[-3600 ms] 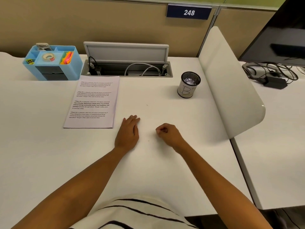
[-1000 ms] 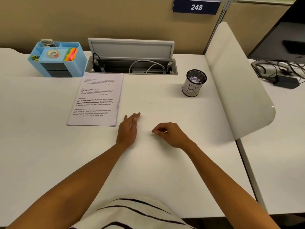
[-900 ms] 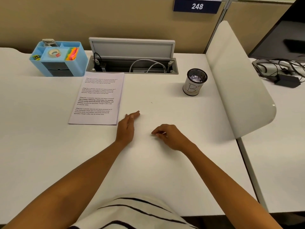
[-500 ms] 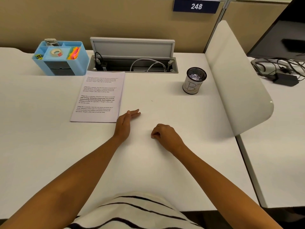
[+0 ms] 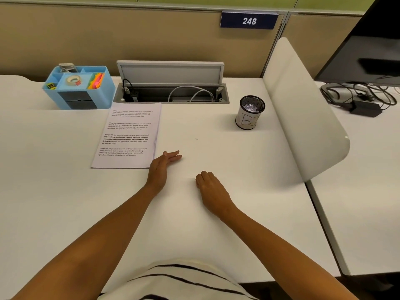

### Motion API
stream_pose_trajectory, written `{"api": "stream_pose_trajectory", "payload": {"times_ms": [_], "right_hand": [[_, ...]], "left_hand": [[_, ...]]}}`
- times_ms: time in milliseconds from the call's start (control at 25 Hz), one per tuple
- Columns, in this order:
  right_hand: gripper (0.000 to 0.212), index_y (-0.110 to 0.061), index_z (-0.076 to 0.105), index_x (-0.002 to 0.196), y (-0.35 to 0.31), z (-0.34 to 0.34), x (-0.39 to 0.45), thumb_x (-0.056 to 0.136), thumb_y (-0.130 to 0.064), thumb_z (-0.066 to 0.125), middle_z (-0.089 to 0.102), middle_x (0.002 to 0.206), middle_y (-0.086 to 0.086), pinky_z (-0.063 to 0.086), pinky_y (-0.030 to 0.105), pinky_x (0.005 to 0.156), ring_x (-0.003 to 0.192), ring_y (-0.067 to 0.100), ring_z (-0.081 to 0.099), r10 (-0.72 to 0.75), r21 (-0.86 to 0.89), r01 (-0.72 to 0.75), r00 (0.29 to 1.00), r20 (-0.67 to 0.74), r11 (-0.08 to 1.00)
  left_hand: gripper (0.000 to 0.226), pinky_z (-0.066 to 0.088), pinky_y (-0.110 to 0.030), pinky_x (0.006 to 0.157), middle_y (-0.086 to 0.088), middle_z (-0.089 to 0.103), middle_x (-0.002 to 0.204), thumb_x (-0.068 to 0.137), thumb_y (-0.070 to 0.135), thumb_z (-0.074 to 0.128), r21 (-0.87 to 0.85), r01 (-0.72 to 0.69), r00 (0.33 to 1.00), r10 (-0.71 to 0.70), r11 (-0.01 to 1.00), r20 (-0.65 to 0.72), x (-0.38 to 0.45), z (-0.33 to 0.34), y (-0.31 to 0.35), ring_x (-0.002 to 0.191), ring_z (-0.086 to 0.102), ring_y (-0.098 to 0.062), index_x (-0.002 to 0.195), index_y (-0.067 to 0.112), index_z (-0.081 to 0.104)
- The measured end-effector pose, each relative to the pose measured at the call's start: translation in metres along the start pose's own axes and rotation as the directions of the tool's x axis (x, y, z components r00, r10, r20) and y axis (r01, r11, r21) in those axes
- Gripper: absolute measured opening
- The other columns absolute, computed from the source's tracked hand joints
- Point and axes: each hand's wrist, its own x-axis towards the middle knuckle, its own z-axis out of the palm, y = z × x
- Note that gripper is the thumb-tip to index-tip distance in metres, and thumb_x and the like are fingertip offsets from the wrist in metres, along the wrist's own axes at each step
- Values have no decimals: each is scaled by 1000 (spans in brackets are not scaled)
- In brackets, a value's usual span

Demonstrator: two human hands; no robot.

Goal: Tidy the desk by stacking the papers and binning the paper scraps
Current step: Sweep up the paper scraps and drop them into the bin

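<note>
Head view: both hands resting on white desk [image 5: 65, 202], nothing held.

Left hand [image 5: 160, 169] at frame centre, on its edge, fingers [image 5: 173, 155] straight and together, just beside lower right corner of stacked papers [image 5: 129, 135]. Right hand [image 5: 208, 184] a little right and lower, fingers curled under, empty as far as visible. Papers squared up, printed side up, left of centre, top edge near open cable tray [image 5: 173, 92]. Mesh bin [image 5: 250, 115] marked "B" upper right of centre, pale paper scraps [image 5: 251, 108] inside, close to white curved divider [image 5: 303, 109]. Blue organiser [image 5: 80, 87] with tape and coloured notes at upper left. Sign "248" [image 5: 249, 21] on partition above.
</note>
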Motion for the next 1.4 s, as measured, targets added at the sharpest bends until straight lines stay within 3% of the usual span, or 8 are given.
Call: {"api": "stream_pose_trajectory", "payload": {"times_ms": [80, 200, 360, 440, 640, 800, 960, 1400], "right_hand": [[30, -5, 51, 93, 7, -2, 1, 79, 16, 35, 52, 96, 9, 33, 29, 71, 83, 22, 43, 131, 272, -124, 991, -6, 954], [16, -3, 51, 90, 23, -10, 0, 92, 6, 39, 64, 90, 4, 47, 25, 69, 78, 16, 57, 394, 709, -313, 918, 53, 632], [4, -4, 62, 95, 39, -19, -4, 94, -5, 58, 73, 87, 5, 55, 20, 71, 75, 11, 69, 480, 904, -344, 856, 191, 253], [6, -5, 66, 97, 44, -22, -6, 92, -4, 62, 74, 88, 9, 56, 23, 73, 77, 15, 70, 449, 921, -359, 855, 259, 153], [10, -14, 76, 90, 47, -23, -12, 83, -8, 72, 76, 82, 3, 58, 22, 77, 78, 13, 72, 433, 825, -439, 860, 271, 355], [10, -16, 77, 90, 49, -25, -16, 80, -15, 77, 76, 85, 7, 58, 21, 75, 76, 13, 71, 519, 888, -417, 811, 269, 192], [13, -11, 76, 95, 49, -24, -18, 82, -15, 77, 77, 86, 7, 54, 17, 71, 79, 13, 73, 548, 923, -379, 787, 283, 69], [15, -10, 76, 97, 50, -19, -16, 82, -14, 77, 77, 86, 10, 55, 19, 73, 78, 15, 73, 554, 933, -359, 781, 289, 20]], "left_hand": [[49, 34, -13, 100, -5, 74, 114, 109, 30, 25, 3, -8, 1000, 8, 1000, 2, -1, 0, 1, 121, 60, -11, 123, 8, 67], [45, 35, -22, 108, -6, 73, 115, 109, 26, 29, 31, -27, 1000, 28, 999, -5, -2, 1, 1, 123, 60, -14, 123, 7, 67], [30, 39, -22, 108, -3, 73, 114, 105, 15, 44, 96, -71, 997, 72, 993, -6, -3, 2, -1, 120, 61, -10, 123, 7, 67], [27, 41, -21, 107, 0, 73, 114, 103, 13, 50, 117, -73, 997, 74, 990, -4, -3, 2, -2, 118, 62, -6, 122, 10, 68], [28, 34, -34, 118, 8, 68, 124, 92, 14, 68, 288, -132, 991, 127, 949, 35, -6, 2, -10, 123, 59, -5, 120, 18, 70], [59, -3, -34, 124, 28, 40, 148, 73, 67, 74, 659, -334, 935, 148, 674, 323, -14, 12, -15, 145, 20, 8, 126, 43, 63], [99, -13, -42, 122, 34, 16, 156, 56, 97, 54, 792, -358, 932, 146, 494, 330, -18, 24, -18, 146, -4, 12, 143, 50, 41], [45, -2, -43, 124, 26, 30, 156, 96, 60, 47, 803, -339, 940, 204, 491, 272, -15, 25, -19, 148, 12, 5, 139, 46, 50]]}}
